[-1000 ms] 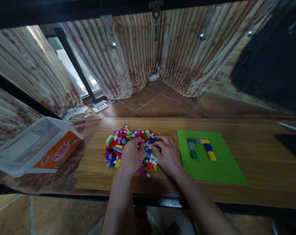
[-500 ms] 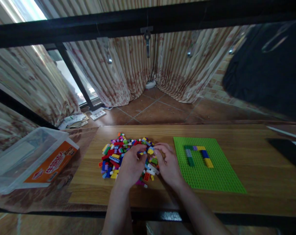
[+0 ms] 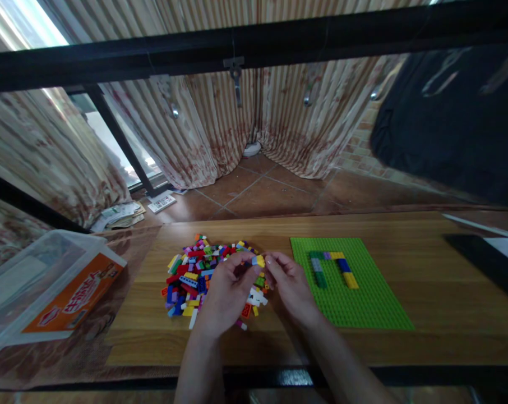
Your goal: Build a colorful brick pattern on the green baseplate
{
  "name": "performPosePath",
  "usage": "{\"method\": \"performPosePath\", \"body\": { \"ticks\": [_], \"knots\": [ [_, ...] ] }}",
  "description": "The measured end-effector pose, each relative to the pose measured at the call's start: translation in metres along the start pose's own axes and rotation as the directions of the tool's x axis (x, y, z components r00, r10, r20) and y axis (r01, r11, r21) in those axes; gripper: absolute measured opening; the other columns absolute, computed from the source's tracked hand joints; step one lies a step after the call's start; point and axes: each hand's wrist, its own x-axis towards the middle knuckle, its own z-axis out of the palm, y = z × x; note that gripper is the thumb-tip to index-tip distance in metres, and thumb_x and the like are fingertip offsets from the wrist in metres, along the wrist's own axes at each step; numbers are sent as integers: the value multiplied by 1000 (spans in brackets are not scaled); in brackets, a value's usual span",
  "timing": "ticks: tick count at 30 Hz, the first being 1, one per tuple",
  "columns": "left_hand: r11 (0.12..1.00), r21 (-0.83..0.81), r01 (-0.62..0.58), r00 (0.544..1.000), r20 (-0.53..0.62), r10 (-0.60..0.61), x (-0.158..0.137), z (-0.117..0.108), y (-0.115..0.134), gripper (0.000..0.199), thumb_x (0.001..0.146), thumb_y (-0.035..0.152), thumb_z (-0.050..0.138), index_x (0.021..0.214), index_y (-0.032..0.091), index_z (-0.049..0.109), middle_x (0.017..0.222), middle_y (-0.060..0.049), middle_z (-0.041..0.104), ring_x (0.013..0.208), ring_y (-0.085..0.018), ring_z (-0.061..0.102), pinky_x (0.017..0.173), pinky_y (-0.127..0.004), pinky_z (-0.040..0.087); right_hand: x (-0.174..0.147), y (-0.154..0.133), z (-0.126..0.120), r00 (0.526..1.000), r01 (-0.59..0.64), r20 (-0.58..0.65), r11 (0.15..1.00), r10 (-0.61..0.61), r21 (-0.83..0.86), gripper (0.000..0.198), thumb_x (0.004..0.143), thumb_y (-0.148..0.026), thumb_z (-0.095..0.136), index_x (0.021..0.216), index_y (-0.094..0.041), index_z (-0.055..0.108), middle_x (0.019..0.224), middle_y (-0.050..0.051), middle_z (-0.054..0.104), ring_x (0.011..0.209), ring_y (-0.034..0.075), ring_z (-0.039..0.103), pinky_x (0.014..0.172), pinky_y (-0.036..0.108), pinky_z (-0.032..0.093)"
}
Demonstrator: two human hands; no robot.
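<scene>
Over the right side of a pile of mixed toy bricks (image 3: 195, 280), my two hands meet fingertip to fingertip. My left hand (image 3: 226, 292) is closed, pinching a light blue brick (image 3: 254, 260) between thumb and fingers. Directly against it is a yellow brick (image 3: 261, 261), and whether the two are joined I cannot tell. My right hand (image 3: 291, 283) is closed too, its thumb and fingertips at the yellow brick's right edge. Right of it lies a green baseplate (image 3: 363, 308), bearing a U-shaped row of green, grey, purple, yellow and blue bricks (image 3: 341, 264).
A clear plastic bin (image 3: 14, 269) with an orange label stands left of the wooden board (image 3: 136, 325). A black flat object (image 3: 485, 264) and white paper lie at the right. Behind the table runs a dark metal bar (image 3: 186, 50) with hanging hooks, then curtains.
The yellow brick and the light blue brick have come together between my fingertips. My hands have drawn slightly closer. The whole view has shifted a little.
</scene>
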Motion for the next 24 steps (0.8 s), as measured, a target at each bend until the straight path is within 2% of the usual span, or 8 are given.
{"method": "performPosePath", "body": {
  "ticks": [4,9,12,17,24],
  "knots": [
    [998,61,-19,999,27,17,1,1,3,21,88,29,58,96,16,71,77,-1,68,69,-14,59,62,-23,46,-2,-2,0,994,111,16,991,-111,-71,32,77,-49,71,94,-22,73,76,0,68,63,11,56,57,24,45],
    [999,45,-1,999,44,-1,0,4,5,21,87,30,59,94,15,71,79,-3,71,71,-15,62,64,-24,47,-2,-3,-2,985,172,35,973,-169,-155,25,76,-44,72,87,-22,76,85,4,72,80,17,64,73,30,50],
    [1000,5,18,999,33,-18,-1,7,4,18,85,28,60,90,14,71,77,-3,71,71,-15,62,65,-24,48,-3,-2,-2,986,165,24,974,-164,-156,26,76,-46,72,84,-21,76,81,3,71,72,15,62,66,28,49],
    [999,-46,17,999,42,-15,1,8,2,16,84,27,62,84,14,71,73,-2,69,67,-13,61,63,-23,48,-5,1,2,997,73,-12,997,-73,-10,31,71,-48,75,83,-20,76,66,0,66,52,10,49,48,23,39],
    [996,-74,51,998,33,-49,1,6,0,24,80,37,67,80,14,70,68,-3,68,61,-13,58,57,-23,45,-6,-1,7,1000,18,-15,996,-17,82,33,66,-49,78,80,-19,75,65,0,67,51,10,49,47,23,40]
  ]
}}
